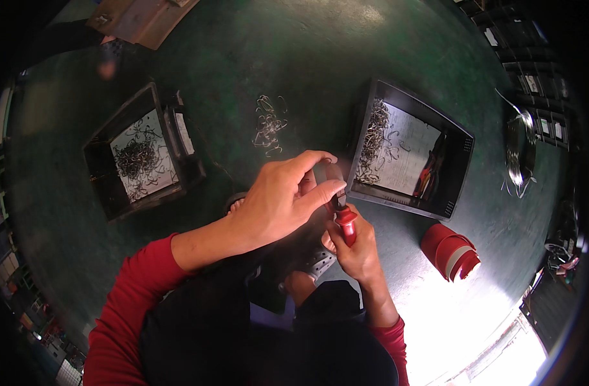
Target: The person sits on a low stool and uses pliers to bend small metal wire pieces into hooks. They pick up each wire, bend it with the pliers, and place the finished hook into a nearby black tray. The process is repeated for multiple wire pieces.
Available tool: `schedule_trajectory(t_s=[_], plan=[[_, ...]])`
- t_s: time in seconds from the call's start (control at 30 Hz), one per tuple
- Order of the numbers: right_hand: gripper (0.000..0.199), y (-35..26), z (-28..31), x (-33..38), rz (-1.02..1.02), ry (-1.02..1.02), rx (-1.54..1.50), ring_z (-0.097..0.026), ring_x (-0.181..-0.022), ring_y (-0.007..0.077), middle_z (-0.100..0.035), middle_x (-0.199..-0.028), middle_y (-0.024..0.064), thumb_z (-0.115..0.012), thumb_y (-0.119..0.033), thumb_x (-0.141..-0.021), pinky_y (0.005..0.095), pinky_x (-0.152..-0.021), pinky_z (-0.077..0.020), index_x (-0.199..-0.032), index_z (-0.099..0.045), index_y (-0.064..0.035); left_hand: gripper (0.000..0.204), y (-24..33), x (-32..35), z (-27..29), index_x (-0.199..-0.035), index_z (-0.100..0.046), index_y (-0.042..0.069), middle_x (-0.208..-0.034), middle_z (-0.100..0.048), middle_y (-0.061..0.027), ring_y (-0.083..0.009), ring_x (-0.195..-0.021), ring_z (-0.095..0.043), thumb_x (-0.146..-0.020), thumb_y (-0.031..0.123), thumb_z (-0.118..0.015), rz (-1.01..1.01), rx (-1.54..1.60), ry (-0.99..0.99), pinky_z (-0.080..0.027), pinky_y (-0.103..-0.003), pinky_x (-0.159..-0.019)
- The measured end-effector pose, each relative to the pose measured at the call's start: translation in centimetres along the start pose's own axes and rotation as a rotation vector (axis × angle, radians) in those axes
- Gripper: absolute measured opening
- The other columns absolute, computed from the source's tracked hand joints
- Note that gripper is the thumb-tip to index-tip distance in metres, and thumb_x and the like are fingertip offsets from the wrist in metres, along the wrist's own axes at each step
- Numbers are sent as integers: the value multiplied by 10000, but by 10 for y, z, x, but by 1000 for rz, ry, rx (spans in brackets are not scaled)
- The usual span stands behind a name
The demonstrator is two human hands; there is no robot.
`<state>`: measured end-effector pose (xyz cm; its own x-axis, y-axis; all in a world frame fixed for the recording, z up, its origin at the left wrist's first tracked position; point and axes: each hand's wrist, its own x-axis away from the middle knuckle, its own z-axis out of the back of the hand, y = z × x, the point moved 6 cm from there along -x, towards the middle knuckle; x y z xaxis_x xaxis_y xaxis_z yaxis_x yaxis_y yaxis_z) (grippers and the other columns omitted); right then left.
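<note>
Right hand (357, 248): clenched on red-handled pliers (345, 222), beside the right bin (458, 138).
Left hand (278, 199): fingers pinching, probably a light, springy wire hook.

A dark green floor (320, 58) carries everything here. At the left stands a black plastic crate (98, 174) with a white sheet on its bottom and a tangle of bent wire hooks (135, 161) on it. A second black crate (458, 167) sits at the right, its own heap of wire hooks (372, 138) piled against the near wall (something red and dark lies in its far corner, too dim to tell). Between the crates a loose scatter of wire hooks (269, 122) lies on the floor. A red roll (450, 251) rests near the right crate, a coil of wire (520, 151) beyond it, and a cardboard piece (143, 19) at the top.
</note>
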<state>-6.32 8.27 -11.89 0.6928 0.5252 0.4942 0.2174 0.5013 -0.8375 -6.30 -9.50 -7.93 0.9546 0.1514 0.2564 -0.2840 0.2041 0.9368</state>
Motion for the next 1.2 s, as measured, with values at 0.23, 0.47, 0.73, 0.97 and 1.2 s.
schedule_trajectory(t_s=[0.23, 0.47, 0.73, 0.97, 1.2], plan=[[219, -9, 2, 0, 158, 83, 96, -575, -750, 215, -579, -868, 112, -593, 52, -817, 311, -693, -468, -1029, -565, 6, 306, 4, -1, -3, -1154, -615, 5, -585, -430, 8, -45, -524, -376, -895, 151, -689, -16, 12, 14, -324, -250, -492], [425, 0, 0, -2, 109, 100, 117, -654, -910, 360, -648, -988, 185, -599, 66, -786, 382, -811, -508, -1201, -563, -16, 293, 2, -2, -5, -1151, -608, 1, -578, -431, 3, -43, -516, -372, -907, 148, -676, -25, -17, 28, -318, -256, -484], [338, 12, 2, -6, -8, 95, 103, -646, -866, 375, -647, -906, 186, -648, -89, -858, 399, -770, -499, -1183, -575, -32, 381, -26, -8, -10, -1282, -514, 11, -900, -686, -114, -170, -727, -662, -917, 49, -616, -205, -32, 91, -515, -291, -672], [273, 34, 3, -3, -262, -10, 62, -618, -694, 215, -628, -777, 110, -657, -217, -904, 329, -666, -485, -1088, -588, -28, 261, -115, -19, -16, -1168, -547, 24, -866, -685, -129, -244, -699, -682, -910, 39, -587, -163, -366, 110, -525, -358, -610], [232, 46, 17, 5, -333, 131, -136, -605, -680, 110, -639, -767, 65, -634, -218, -932, 259, -621, -466, -1013, -587, -6, 284, -210, -22, -47, -1126, -578, 35, -815, -677, -119, -240, -657, -667, -863, 95, -664, 197, -241, -152, -512, -346, -610]])
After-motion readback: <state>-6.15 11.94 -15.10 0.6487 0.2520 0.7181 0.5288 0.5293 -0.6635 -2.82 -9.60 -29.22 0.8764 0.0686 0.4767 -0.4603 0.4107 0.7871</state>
